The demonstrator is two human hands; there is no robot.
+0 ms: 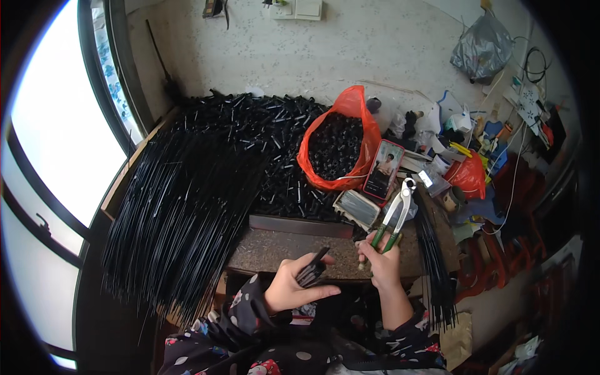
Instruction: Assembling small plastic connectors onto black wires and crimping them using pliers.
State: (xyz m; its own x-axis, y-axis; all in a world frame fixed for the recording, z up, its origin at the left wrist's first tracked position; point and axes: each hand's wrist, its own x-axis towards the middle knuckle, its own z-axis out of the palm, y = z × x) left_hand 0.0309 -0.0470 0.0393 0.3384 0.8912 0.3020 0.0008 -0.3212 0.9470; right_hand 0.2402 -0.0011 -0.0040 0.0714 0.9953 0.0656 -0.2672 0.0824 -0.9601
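Observation:
A bunch of short black tube-like pieces (pixel 310 273) rests in the curled fingers of my left hand (pixel 289 289), its thumb stretched out beside them. To the right, my right hand (pixel 384 265) is closed round the green handles of a pair of pincers (pixel 400 209). The silver jaws point up and away from me. Both hands are over the near edge of a brown speckled tabletop (pixel 275 250). Behind them lies a heap of short black pieces (pixel 294 181); they look like the ones in my left hand, but are too small to make out exactly.
Long thin black rods (pixel 181 219) fan over the table's left side; a smaller bundle (pixel 431 269) hangs at the right edge. A red plastic bag (pixel 304 150) holds small black parts. A phone (pixel 384 169) leans beside it, near a grey box (pixel 357 209). Clutter fills the far right.

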